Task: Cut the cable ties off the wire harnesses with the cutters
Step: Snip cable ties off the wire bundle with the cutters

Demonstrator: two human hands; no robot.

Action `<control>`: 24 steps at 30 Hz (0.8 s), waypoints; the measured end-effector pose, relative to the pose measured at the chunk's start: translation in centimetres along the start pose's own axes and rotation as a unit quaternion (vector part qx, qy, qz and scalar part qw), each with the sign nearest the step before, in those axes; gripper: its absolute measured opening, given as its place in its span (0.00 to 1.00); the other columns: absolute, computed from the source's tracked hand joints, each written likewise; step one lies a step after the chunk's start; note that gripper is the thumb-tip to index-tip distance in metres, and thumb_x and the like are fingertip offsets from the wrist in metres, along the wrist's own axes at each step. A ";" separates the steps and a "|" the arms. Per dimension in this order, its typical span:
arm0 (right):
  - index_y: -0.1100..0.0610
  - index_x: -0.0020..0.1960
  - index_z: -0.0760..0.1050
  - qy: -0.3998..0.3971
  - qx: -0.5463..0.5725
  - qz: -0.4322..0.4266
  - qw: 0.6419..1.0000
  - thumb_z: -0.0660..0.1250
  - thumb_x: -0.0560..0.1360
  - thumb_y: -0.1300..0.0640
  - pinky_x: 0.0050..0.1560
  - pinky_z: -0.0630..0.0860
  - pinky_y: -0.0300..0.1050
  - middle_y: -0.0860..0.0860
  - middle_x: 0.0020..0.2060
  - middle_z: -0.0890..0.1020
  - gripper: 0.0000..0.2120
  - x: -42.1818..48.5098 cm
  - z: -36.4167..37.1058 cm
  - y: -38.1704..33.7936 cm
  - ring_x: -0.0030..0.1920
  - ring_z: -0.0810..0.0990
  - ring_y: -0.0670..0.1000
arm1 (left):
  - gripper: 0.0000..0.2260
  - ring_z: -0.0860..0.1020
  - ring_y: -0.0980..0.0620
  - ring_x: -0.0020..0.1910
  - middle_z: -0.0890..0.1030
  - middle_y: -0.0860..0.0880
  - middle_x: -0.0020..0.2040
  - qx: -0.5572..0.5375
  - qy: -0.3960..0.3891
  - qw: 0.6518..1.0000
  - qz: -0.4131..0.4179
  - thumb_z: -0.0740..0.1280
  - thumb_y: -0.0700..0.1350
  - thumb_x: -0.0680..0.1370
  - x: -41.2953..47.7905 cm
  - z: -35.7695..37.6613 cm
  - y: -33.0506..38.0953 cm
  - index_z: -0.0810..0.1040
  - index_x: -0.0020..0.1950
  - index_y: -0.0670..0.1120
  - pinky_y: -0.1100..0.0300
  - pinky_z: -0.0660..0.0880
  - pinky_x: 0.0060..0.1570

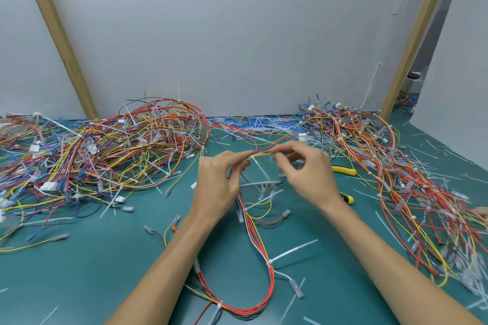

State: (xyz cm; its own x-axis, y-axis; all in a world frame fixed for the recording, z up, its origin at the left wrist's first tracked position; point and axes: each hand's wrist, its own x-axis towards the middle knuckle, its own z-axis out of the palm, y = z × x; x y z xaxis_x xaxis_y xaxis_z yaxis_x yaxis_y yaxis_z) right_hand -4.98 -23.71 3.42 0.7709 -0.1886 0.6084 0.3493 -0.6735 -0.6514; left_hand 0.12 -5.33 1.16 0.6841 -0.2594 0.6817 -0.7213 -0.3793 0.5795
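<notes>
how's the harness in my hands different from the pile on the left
The harness is one loop, its far end pinched up by the left hand and right hand; the left pile is many harnesses tangled, lying untouched on the mat. The harness is mostly red with some yellow; the left pile also shows orange, blue and black. Both carry white cable ties.

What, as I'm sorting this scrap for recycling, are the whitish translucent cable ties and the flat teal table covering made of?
The whitish translucent cable ties look like nylon-type plastic: semi-clear, thin strips that stick out stiffly. The flat teal table covering seems a rubber or vinyl mat: even colour, matte with a faint sheen; I cannot tell which.
</notes>
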 end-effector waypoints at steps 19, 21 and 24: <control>0.50 0.79 0.58 -0.209 -0.480 0.140 0.841 0.48 0.79 0.31 0.71 0.59 0.55 0.52 0.73 0.68 0.36 -1.1 -3.2 7.0 0.73 0.64 0.57 | 0.10 0.76 0.58 0.44 0.77 0.59 0.42 0.085 -0.051 0.995 -0.017 0.58 0.43 0.85 -0.3 0.9 -1.7 0.75 0.59 0.57 0.55 0.60 0.57; 0.50 0.78 0.61 -0.195 -0.490 0.127 0.840 0.48 0.80 0.33 0.70 0.60 0.54 0.51 0.71 0.71 0.32 -1.0 -3.0 7.3 0.71 0.66 0.56 | 0.10 0.76 0.58 0.45 0.76 0.59 0.42 0.072 -0.056 0.996 -0.019 0.57 0.44 0.85 -0.4 1.0 -1.7 0.75 0.59 0.56 0.52 0.63 0.60; 0.51 0.72 0.68 -0.174 -0.520 0.097 0.831 0.49 0.82 0.36 0.64 0.62 0.53 0.51 0.65 0.75 0.27 -0.9 -2.9 7.5 0.64 0.71 0.56 | 0.10 0.77 0.53 0.50 0.79 0.55 0.48 0.028 -0.068 0.997 -0.027 0.58 0.43 0.85 -0.3 1.1 -1.7 0.77 0.60 0.52 0.42 0.71 0.58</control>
State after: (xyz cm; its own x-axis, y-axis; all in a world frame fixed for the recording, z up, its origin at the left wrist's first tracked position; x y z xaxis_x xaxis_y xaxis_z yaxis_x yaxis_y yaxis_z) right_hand -4.58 -30.71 -0.72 0.9294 -0.2703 0.2511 -0.3095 -0.9417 0.1318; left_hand 1.29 -5.54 -0.49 0.7333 -0.3544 0.5802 -0.6780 -0.4438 0.5859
